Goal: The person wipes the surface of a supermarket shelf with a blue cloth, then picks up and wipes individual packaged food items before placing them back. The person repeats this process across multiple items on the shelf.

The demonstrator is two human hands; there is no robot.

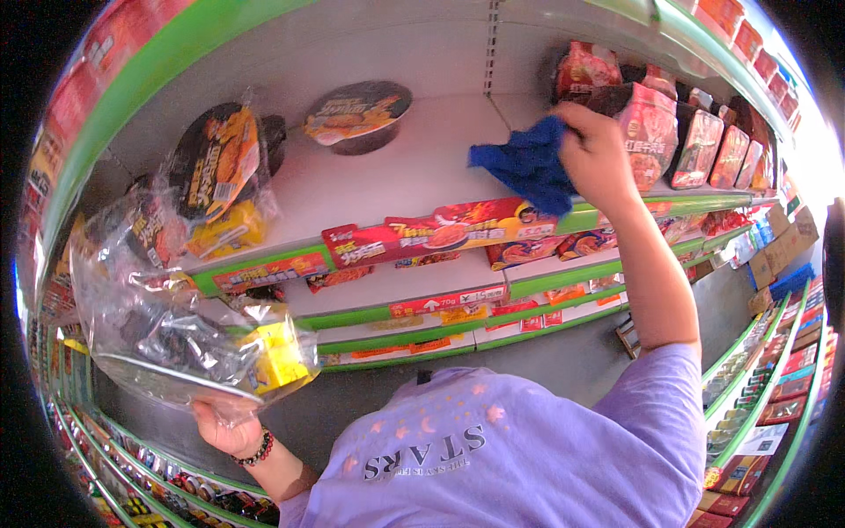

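My right hand (599, 158) grips a blue cloth (525, 158) that hangs in folds over the upper shelf (436, 142), close to its front edge. At the lower left, my left hand (228, 426) holds a wrapped bowl package in clear plastic (178, 330) by its near edge. A yellow packet (277, 356) shows inside that wrapping. Behind it on the shelf, another black bowl package (221, 162) leans on its side, also in clear film. A black lidded bowl (358, 115) with a printed lid lies face up farther back.
Red food pouches (647, 135) and upright boxed packs (698, 148) stand just right of my right hand. A red printed price strip (439, 231) runs along the shelf front. Lower shelves (422, 307) hold more packets. Cardboard boxes (785, 247) and another stocked rack (759, 383) are at the right.
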